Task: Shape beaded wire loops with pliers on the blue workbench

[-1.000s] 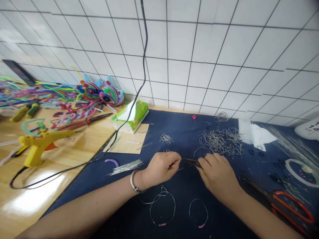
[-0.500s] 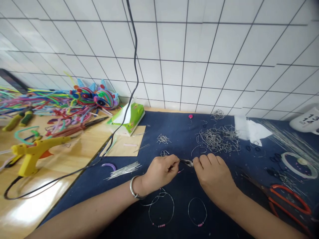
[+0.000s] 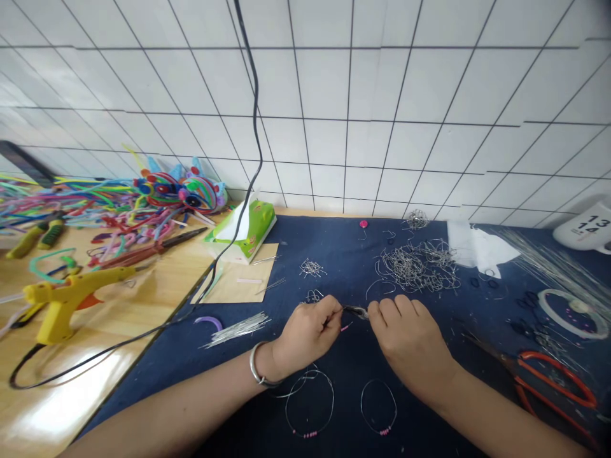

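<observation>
Small dark-tipped pliers (image 3: 356,311) bridge the gap between my two hands, their jaws pointing left. My right hand (image 3: 410,340) is wrapped round them, hiding the handles. Thumb and finger of my left hand (image 3: 308,334) pinch at the jaw tips, closed on a thin wire with pink beads (image 3: 345,328) that shows just below the fingertips; most of the wire is hidden. On the dark blue cloth (image 3: 329,245) below lie a larger wire loop with pink beads (image 3: 310,434) and a smaller beaded loop (image 3: 384,432).
A tangled wire heap (image 3: 417,267) and a small hook pile (image 3: 312,268) lie behind my hands. Orange-handled scissors (image 3: 556,378) are at right, straight wires (image 3: 236,329) at left. A yellow glue gun (image 3: 62,296), tissue pack (image 3: 248,232) and hanging black cable (image 3: 256,127) stand farther left.
The camera view has shifted slightly. Both hands keep nearly the same pose, still joined at the pliers.
</observation>
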Available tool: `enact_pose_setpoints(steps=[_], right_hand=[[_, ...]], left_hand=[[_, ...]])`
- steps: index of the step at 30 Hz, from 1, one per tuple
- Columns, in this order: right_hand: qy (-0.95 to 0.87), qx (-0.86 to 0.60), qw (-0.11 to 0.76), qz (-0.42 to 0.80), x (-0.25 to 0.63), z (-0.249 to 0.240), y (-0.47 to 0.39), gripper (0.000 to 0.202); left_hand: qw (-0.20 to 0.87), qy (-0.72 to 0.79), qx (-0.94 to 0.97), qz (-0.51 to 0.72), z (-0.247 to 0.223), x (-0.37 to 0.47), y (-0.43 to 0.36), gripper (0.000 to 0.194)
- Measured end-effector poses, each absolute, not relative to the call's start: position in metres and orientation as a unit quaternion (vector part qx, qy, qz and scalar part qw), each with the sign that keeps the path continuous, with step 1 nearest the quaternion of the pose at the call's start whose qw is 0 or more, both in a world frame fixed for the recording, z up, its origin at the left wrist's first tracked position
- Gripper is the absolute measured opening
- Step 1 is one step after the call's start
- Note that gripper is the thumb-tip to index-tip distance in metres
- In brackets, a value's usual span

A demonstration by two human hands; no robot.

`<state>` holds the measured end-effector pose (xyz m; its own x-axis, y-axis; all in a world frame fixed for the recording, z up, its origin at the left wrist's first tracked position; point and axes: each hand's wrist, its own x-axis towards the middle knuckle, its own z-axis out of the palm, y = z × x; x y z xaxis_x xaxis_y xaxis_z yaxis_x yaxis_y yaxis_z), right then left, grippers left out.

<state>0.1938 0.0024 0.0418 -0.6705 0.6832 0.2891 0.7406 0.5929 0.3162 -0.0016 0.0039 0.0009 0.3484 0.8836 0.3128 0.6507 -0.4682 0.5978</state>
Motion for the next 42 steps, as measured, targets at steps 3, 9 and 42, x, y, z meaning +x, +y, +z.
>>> enact_pose_setpoints(steps=[3, 9, 42], right_hand=[[-0.892, -0.395, 0.066, -0.209, 0.195, 0.042, 0.003, 0.022], [-0.895, -0.389, 0.063, -0.208, 0.196, 0.042, 0.004, 0.023], [-0.878, -0.414, 0.02, 0.238, 0.213, 0.028, 0.029, 0.011]], left_hand=[[0.206, 0.481, 0.798, 0.3, 0.003, -0.001, 0.004, 0.013], [0.203, 0.474, 0.806, 0.291, 0.003, -0.001, 0.003, 0.014], [0.278, 0.372, 0.849, 0.25, 0.017, -0.024, 0.026, 0.018]])
